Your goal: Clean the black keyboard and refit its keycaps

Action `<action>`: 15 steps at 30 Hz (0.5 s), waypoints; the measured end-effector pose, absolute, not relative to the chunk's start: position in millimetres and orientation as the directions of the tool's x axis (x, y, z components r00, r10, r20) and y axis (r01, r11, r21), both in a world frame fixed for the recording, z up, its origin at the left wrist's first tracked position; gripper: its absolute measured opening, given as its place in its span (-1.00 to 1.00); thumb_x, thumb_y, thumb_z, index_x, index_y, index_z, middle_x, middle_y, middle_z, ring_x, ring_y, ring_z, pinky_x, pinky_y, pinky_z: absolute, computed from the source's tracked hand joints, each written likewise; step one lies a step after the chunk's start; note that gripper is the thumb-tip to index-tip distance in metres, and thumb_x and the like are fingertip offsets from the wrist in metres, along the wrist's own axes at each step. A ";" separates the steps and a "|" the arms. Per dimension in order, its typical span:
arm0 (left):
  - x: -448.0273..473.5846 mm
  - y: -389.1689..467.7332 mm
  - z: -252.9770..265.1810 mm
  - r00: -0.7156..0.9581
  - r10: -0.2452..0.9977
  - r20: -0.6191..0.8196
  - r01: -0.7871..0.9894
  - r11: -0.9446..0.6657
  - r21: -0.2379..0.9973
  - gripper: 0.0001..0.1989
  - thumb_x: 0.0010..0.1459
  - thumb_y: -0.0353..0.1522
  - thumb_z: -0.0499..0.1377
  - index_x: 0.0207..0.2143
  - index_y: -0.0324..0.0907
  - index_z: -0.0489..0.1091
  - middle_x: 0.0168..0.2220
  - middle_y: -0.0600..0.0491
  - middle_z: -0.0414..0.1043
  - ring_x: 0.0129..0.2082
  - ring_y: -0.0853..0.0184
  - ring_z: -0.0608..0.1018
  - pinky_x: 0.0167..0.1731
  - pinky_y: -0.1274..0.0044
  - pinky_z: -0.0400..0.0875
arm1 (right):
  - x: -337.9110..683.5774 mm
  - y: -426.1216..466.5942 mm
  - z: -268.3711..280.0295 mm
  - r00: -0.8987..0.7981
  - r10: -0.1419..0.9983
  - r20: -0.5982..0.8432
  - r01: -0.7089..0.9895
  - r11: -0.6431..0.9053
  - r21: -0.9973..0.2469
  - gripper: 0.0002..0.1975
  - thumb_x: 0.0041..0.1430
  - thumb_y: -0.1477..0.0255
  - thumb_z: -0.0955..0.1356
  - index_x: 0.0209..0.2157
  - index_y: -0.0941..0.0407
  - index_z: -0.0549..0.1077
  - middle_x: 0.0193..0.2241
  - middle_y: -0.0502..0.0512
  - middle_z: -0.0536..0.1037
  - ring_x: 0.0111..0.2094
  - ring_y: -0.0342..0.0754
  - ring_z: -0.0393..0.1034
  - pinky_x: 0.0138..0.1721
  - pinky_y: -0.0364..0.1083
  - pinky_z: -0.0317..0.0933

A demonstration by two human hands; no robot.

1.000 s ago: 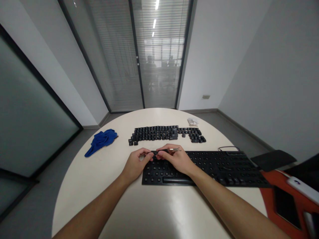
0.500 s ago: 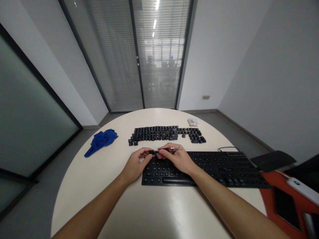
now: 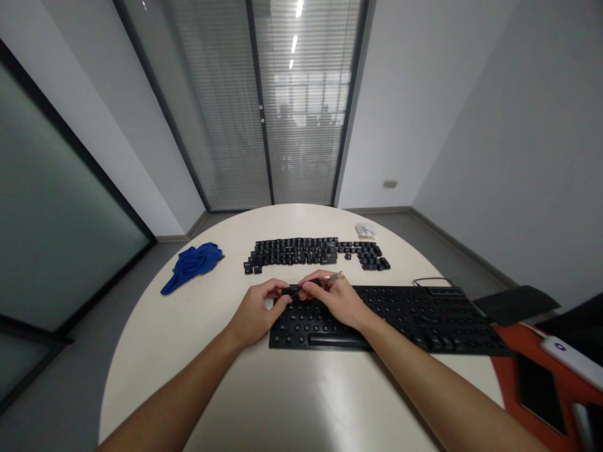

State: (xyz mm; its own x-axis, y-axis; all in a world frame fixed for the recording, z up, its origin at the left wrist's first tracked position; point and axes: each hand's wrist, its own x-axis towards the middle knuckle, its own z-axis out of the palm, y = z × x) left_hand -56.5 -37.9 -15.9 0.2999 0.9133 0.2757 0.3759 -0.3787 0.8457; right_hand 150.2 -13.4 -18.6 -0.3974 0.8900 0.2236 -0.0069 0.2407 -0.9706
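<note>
The fingertips of my left hand [image 3: 259, 309] pinch a small black piece [image 3: 291, 290], apparently a keycap, above the top left of a black keyboard [image 3: 400, 320]. My right hand [image 3: 336, 298] grips a slim tool [image 3: 335, 277] with a pale metallic end that sticks out behind the fingers. The tool's front end meets the black piece, though the fingers hide much of the contact. Bare key posts show across the keyboard, with its long space bar [image 3: 339, 340] in place. Beyond my hands, loose black keycaps [image 3: 294, 252] lie in keyboard-like rows.
A crumpled blue cloth [image 3: 195, 263] lies at the left of the round white table [image 3: 226, 402]. A small clear bag [image 3: 366, 230] sits at the back right. On a red surface to the right are a dark phone [image 3: 540, 390] and a white power strip [image 3: 572, 359].
Both hands stay in nearly the same place. The tool and the black piece have shifted slightly between my fingers. The view has moved a little.
</note>
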 end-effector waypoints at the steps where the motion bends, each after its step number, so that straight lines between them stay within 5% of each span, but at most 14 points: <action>1: -56.8 -38.2 -16.8 0.295 0.912 0.286 0.393 -0.389 0.833 -0.89 0.21 -0.39 0.16 -0.23 -0.20 0.46 -0.33 0.05 0.55 -0.30 0.30 0.57 -0.18 0.46 0.44 | 150.4 -13.1 -19.0 -0.400 0.885 0.238 0.009 0.264 -0.964 -0.72 0.21 0.22 0.41 -0.23 0.16 0.55 -0.39 0.09 0.63 -0.32 -0.05 0.54 -0.19 -0.03 0.39; 7: -55.4 -41.7 -17.4 0.266 0.889 0.372 0.461 -0.456 0.761 -0.90 0.20 -0.41 0.16 -0.24 -0.20 0.44 -0.28 0.03 0.55 -0.27 0.29 0.56 -0.20 0.46 0.45 | 151.7 -10.7 -18.7 -0.383 0.878 0.288 0.050 0.331 -0.942 -0.76 0.22 0.23 0.41 -0.28 0.13 0.58 -0.33 0.09 0.63 -0.27 -0.04 0.51 -0.15 -0.04 0.35; 15: -51.0 -40.6 -20.4 0.249 0.924 0.289 0.296 -0.357 0.886 -0.81 0.24 -0.35 0.15 -0.13 -0.19 0.47 -0.19 -0.01 0.57 -0.21 0.28 0.61 -0.18 0.46 0.49 | 150.5 -11.7 -18.5 -0.385 0.896 0.222 -0.049 0.220 -0.974 -0.73 0.17 0.21 0.44 -0.26 0.14 0.58 -0.38 0.09 0.64 -0.32 -0.06 0.54 -0.19 -0.03 0.42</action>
